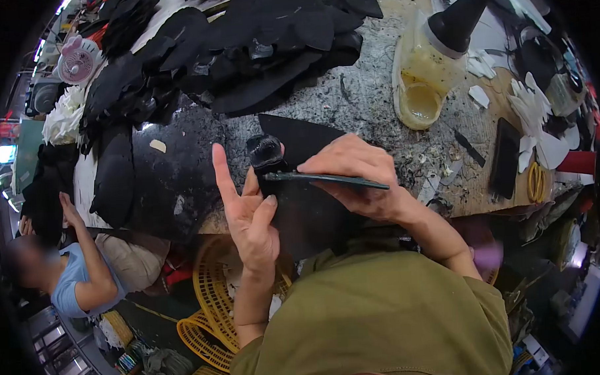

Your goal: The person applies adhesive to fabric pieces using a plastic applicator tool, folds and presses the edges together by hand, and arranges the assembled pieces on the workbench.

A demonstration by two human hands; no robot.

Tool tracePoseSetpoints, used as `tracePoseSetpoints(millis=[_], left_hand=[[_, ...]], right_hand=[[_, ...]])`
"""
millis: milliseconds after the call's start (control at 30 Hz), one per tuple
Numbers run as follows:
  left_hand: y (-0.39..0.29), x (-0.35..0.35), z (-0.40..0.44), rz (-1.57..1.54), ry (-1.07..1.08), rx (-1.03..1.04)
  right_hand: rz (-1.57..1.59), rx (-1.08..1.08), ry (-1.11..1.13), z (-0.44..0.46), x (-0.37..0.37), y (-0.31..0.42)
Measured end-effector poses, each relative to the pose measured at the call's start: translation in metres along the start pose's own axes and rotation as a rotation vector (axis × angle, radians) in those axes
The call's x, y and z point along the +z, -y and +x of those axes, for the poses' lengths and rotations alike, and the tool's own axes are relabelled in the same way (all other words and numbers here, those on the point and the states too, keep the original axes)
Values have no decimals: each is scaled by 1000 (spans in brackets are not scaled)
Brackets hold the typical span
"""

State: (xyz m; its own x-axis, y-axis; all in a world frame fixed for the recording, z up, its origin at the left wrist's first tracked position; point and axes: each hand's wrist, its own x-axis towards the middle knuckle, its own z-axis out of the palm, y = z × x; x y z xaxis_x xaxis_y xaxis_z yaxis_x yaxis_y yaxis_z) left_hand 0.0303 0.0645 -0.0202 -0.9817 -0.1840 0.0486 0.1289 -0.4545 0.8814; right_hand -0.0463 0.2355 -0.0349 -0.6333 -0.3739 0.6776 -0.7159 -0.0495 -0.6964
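My right hand [362,169] is closed around a thin, flat, dark strip-like tool [333,180], seen nearly edge-on, its narrow end pointing left. That end is beside the bent fingers of my left hand [250,222]. My left index finger points up and away, while the thumb and other fingers curl at the edge of a black sheet piece [305,136]. Part of the left fingers' contact is hidden. A glossy black lump or fold [265,150] shows just beyond the tool's tip, with a fingertip partly visible behind it.
Piled black cut pieces [262,40] cover the back left. A dark-nozzled squeeze bottle [431,64] of yellowish liquid leans at the back right. Rightward lie a phone [506,157], white gloves [532,106] and yellow bands [536,182]. Yellow baskets [207,283] stand below; another person [85,274] sits left.
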Motion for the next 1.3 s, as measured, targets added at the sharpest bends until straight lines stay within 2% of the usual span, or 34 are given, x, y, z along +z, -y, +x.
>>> tracePoseSetpoints(millis=[67, 233, 267, 333, 367, 533, 600, 700, 833, 1000, 1067, 1100, 1133, 1200, 1300], left_hand=[[4, 3, 1, -33, -35, 33], [11, -9, 8, -25, -114, -31], [11, -12, 10, -48, -115, -52], [10, -9, 12, -86, -119, -51], [9, -8, 12, -120, -120, -60], [14, -14, 14, -41, -151, -102], [12, -16, 14, -162, -180, -79], [12, -23, 17, -814, 12, -55], [21, -38, 19, -870, -14, -5], [13, -31, 23, -648, -109, -32], [8, -31, 28, -549, -153, -79], [4, -38, 31, -481, -175, -124], [0, -50, 33, -441, -129, -153], [-2, -77, 37, -292, -111, -174], [-5, -88, 39, -288, -117, -217]], right_hand=[[-225, -79, -42, 4, 7, -9], [-455, -173, -12, 17, 13, -11], [-456, -174, -11, 17, 13, -11], [-261, -128, -104, 16, 14, -10], [-215, -111, -36, 14, 17, -9], [-430, -127, -94, 19, 18, -25], [-399, -199, -99, 19, 16, -22], [-384, -194, 64, 8, 33, -8], [-373, -155, 92, -28, 46, 11], [-146, 89, -30, -28, 32, 11], [-134, 141, -184, -23, 25, 2], [-124, 239, -228, -21, 22, 1], [-139, 362, -145, -19, 15, 1], [-199, 251, -137, -20, 14, -8], [-239, 118, 89, -15, 12, -7]])
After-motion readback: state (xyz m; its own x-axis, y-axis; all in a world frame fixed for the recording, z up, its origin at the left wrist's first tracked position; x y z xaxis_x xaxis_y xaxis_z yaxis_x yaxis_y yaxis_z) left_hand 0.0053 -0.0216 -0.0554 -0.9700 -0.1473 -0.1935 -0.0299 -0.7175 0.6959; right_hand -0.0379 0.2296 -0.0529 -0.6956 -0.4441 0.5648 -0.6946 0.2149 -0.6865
